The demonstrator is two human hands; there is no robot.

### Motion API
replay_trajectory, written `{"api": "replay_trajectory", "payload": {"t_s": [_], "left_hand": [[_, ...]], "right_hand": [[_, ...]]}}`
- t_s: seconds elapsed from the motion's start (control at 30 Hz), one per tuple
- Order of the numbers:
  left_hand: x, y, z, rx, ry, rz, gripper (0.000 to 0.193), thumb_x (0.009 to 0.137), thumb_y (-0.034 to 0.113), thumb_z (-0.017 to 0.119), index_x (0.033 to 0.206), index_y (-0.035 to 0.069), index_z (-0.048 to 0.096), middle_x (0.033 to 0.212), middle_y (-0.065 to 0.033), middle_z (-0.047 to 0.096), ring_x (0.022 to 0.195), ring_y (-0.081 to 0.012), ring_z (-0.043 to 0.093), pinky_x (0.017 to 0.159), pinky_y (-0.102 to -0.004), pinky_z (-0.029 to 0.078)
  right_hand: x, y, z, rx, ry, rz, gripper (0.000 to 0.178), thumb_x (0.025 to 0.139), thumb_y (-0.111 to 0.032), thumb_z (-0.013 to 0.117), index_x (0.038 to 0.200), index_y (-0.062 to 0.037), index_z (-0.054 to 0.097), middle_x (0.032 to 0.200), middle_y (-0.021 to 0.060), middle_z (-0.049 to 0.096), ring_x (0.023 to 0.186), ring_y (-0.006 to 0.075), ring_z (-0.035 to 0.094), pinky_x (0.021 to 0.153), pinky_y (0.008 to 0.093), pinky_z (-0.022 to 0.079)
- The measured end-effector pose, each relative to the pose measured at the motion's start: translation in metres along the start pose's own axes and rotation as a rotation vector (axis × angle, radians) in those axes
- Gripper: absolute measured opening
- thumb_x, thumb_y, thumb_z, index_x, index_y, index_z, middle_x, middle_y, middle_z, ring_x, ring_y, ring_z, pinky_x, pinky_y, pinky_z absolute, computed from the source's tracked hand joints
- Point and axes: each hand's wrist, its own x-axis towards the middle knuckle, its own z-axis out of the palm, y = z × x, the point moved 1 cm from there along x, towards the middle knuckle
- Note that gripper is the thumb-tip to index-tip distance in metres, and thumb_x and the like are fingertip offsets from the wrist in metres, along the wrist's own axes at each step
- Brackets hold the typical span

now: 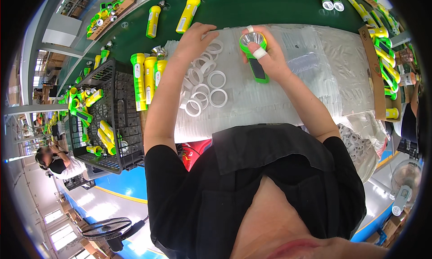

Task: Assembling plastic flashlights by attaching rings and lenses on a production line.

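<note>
I note right hand (pixel 271 57) clamped on a green flashlight (pixel 258 70), left hand (pixel 194 41) empty, fingers parted; stray thumb pressure could smudge the reflector (pixel 253 37).

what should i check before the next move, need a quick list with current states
1. Right hand gripping the green flashlight: ok.
2. Reflector firmly seated in the head: cannot tell, the thumb partly covers it.
3. White tape on the right thumb in place: ok.
4. Left hand free: ok, nothing visible in it.
5. White rings neatly stacked: not ok, they lie loosely scattered.
</note>
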Motion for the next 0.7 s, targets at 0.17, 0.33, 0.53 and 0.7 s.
{"api": "replay_trajectory", "payload": {"t_s": [0.17, 0.33, 0.53, 0.7], "left_hand": [[0.007, 0.024, -0.001, 0.230, -0.272, -0.295, 0.059, 0.078, 0.056, 0.066, 0.111, 0.007, 0.069, 0.113, -0.0136, 0.064, 0.104, -0.0297, 0.062, 0.085, -0.0390, 0.051], [0.010, 0.022, 0.006, 0.427, -0.385, -0.055, 0.061, 0.073, 0.057, 0.069, 0.106, 0.006, 0.071, 0.106, -0.0158, 0.064, 0.100, -0.0306, 0.063, 0.084, -0.0403, 0.051], [0.014, 0.038, 0.006, 0.601, -0.457, 0.016, 0.059, 0.073, 0.048, 0.072, 0.116, 0.007, 0.069, 0.100, -0.0120, 0.062, 0.094, -0.0270, 0.063, 0.083, -0.0372, 0.051], [0.004, 0.051, -0.024, -0.654, -0.079, -0.083, 0.031, 0.089, 0.016, 0.065, 0.117, 0.004, 0.066, 0.093, -0.0043, 0.062, 0.087, -0.0135, 0.062, 0.074, -0.0296, 0.055]], "right_hand": [[-0.003, 0.004, -0.005, 0.027, 0.022, -0.028, 0.031, 0.093, -0.017, 0.060, 0.121, -0.0076, 0.050, 0.089, 0.0064, 0.060, 0.073, 0.0129, 0.058, 0.066, 0.0289, 0.051], [-0.005, 0.002, -0.003, 0.018, 0.020, -0.037, 0.032, 0.093, -0.019, 0.062, 0.121, -0.0077, 0.050, 0.090, 0.0061, 0.060, 0.074, 0.0128, 0.059, 0.066, 0.0285, 0.051], [-0.006, -0.001, -0.002, -0.053, 0.024, -0.034, 0.030, 0.096, -0.023, 0.056, 0.121, -0.0077, 0.048, 0.083, 0.0065, 0.060, 0.072, 0.0140, 0.057, 0.068, 0.0299, 0.047], [-0.006, -0.004, 0.002, -0.030, 0.023, -0.040, 0.030, 0.096, -0.021, 0.055, 0.121, -0.0067, 0.048, 0.082, 0.0061, 0.060, 0.072, 0.0138, 0.057, 0.068, 0.0299, 0.047]]}}
